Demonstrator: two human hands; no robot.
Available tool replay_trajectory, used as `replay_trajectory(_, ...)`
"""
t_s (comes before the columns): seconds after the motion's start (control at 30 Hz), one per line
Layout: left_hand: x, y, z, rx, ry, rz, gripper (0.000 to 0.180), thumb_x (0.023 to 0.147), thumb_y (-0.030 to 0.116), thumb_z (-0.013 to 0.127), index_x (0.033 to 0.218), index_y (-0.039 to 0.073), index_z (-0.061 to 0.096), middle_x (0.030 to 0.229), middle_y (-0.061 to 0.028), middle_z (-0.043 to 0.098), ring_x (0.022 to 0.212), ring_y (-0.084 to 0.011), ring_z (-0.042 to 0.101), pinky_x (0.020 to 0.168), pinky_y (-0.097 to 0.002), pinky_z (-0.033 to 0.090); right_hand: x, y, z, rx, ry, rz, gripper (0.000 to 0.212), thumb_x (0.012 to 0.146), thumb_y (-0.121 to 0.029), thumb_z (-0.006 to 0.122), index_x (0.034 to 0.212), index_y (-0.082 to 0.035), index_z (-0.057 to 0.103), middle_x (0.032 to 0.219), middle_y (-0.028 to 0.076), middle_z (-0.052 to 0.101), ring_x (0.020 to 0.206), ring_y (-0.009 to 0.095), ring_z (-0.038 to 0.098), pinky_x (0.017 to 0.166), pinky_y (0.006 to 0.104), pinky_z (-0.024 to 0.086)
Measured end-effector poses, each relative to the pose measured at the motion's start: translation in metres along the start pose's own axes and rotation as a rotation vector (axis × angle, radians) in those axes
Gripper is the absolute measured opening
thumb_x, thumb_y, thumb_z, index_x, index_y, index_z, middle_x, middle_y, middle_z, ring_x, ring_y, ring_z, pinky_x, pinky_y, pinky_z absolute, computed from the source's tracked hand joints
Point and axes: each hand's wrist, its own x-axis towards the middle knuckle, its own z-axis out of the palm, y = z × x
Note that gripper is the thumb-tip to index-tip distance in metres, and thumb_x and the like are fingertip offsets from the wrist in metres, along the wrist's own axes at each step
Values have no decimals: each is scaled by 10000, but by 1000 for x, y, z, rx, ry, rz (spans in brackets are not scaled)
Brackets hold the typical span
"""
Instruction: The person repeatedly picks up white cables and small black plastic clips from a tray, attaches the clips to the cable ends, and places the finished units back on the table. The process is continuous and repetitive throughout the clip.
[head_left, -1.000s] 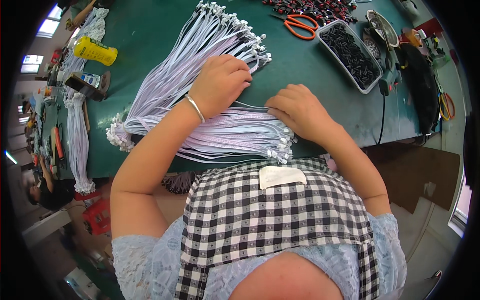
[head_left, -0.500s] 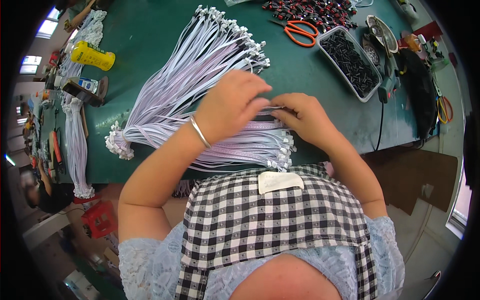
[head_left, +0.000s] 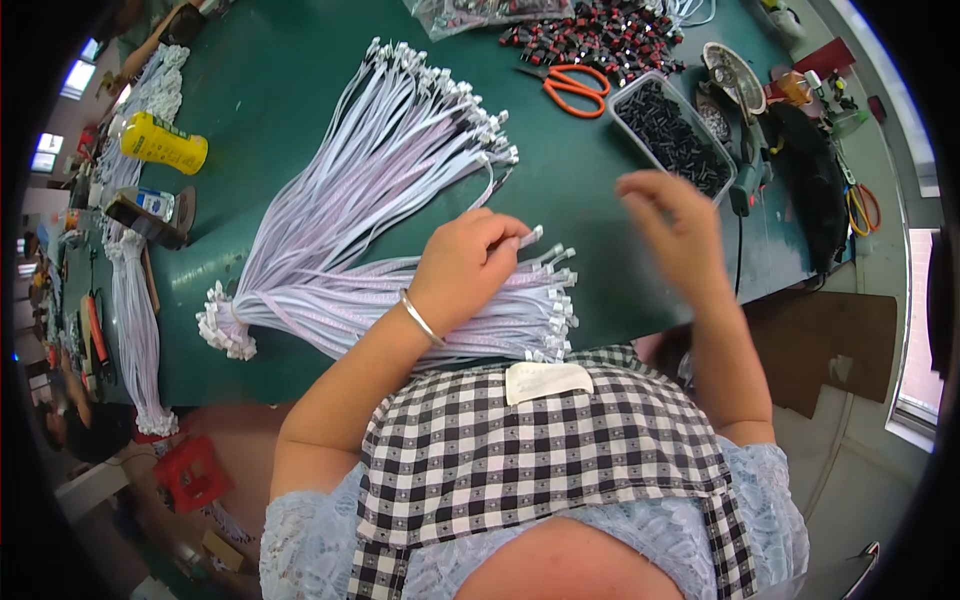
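A bundle of white and pale-pink cables point(head_left: 340, 200) with white connectors lies fanned out in two parts on the green table. My left hand point(head_left: 465, 262), a silver bangle at its wrist, rests over the nearer part. Its thumb and fingers pinch one cable, whose white connector point(head_left: 532, 237) sticks out past the fingertips. Off to the right, my right hand point(head_left: 682, 232) is in the air just short of a clear plastic tray point(head_left: 722, 190) filled with short black tubes point(head_left: 670, 135). Its fingers are curved and apart from the thumb, slightly blurred, with nothing visible between them.
Orange-handled scissors point(head_left: 577, 92) lie left of the tray, below a heap of red and black parts point(head_left: 600, 38). A metal dish point(head_left: 733, 75) and a corded tool point(head_left: 746, 185) are to its right. At left stand a yellow bottle point(head_left: 165, 144) and another cable bundle point(head_left: 135, 330).
My right hand has left the cable ends and moved right and up toward the tray. My left hand has shifted lower in the picture and pinches a cable near its connector. The view has shifted slightly.
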Motion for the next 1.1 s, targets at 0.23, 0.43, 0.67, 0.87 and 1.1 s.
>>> replay_trajectory(0.23, -7, 8, -3, -238, -125, -194, 127, 841, 90, 610, 919, 4, 662, 845, -46, 582, 716, -106, 548, 660, -235, 447, 51, 60, -46, -817, -170, -207, 190, 776, -143, 654, 951, -69, 660, 863, 109, 639, 867, 313, 593, 776, 406, 467)
replay_trajectory(0.43, -17, 8, -8, -332, -119, -166, 103, 842, 89, 609, 908, 12, 624, 841, -53, 575, 735, -131, 555, 671, -259, 456, 55, 50, -48, -640, -399, 52, 144, 764, -111, 625, 898, -60, 627, 914, 127, 610, 908, 319, 582, 780, 418, 466)
replay_trajectory(0.67, -26, 13, -6, -119, -152, 52, 93, 834, 110, 606, 898, 43, 611, 796, -71, 556, 709, -214, 558, 636, -304, 453, 43, 43, -44, -622, -383, 15, 118, 802, -86, 563, 899, -59, 625, 884, 123, 600, 907, 316, 582, 793, 412, 468)
replay_trajectory(0.87, -27, 20, -13, -243, -135, -103, 91, 856, 99, 573, 904, 28, 604, 797, -76, 614, 664, -198, 591, 628, -292, 465, 41, 42, -46, -567, -325, 48, 119, 807, -71, 577, 909, -64, 638, 875, 118, 606, 870, 316, 594, 767, 398, 477)
replay_trajectory(1.1, -28, 20, -12, -152, -125, -9, 74, 866, 82, 554, 897, 27, 594, 787, -82, 671, 707, -204, 649, 632, -305, 484, 44, 41, -47, -532, -271, -31, 129, 802, -35, 576, 916, -49, 634, 854, 123, 603, 817, 320, 603, 739, 395, 477)
